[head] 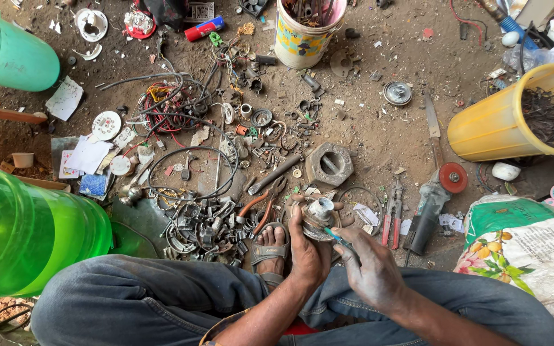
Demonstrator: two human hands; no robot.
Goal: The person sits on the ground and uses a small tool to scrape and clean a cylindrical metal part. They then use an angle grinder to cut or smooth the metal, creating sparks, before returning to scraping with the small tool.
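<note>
From the head camera I look straight down at my own lap and a dirt floor strewn with scrap. My left hand is closed around a small round metal part, holding it just above my knees, in front of my sandalled foot. My right hand is closed on a thin screwdriver with a blue handle, its tip resting against the part; the two hands sit close together.

Just beyond the part lie orange-handled pliers and a grey hexagonal metal block. To the right I see red-handled pliers and an angle grinder with a red disc. A yellow bucket lies tipped on its side at the far right, a green plastic jar at my left, and tangled wires beyond.
</note>
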